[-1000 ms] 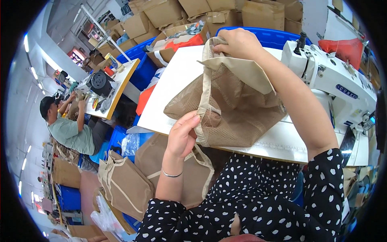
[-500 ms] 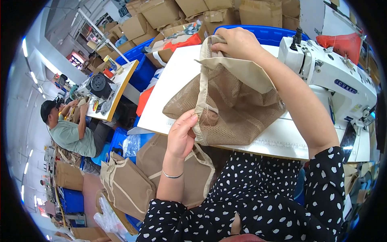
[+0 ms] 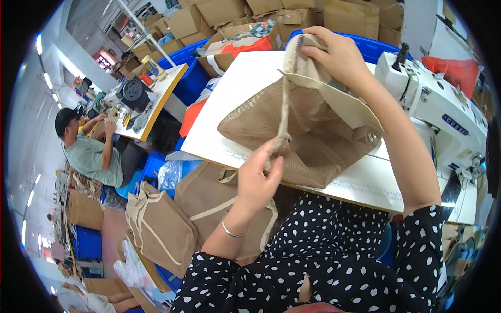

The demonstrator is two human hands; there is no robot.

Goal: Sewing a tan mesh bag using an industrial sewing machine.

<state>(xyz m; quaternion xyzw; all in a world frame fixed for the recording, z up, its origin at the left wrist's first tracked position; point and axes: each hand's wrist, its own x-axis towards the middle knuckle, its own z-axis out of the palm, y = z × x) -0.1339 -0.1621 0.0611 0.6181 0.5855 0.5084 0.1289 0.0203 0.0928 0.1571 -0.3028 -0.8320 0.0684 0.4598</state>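
A brown mesh bag with cream fabric edging lies partly over the white sewing table, its opening slack and spread. My right hand is closed on the bag's far upper corner, fingers curled over the cream fabric. Lower down, at the near end of a cream trim strip, my left hand pinches the edge of the same bag between thumb and fingers. The wide cream flap hangs below my right wrist.
A white sewing machine stands at the right of the table. More brown bags with cream trim are piled at lower left. Blue bins and cardboard boxes line the back. A co-worker sits at another machine on the left.
Both my hands have moved right with the bag, the left one turning at the wrist. The trim strip between them is now folded narrower. Another person's legs have appeared at lower left.
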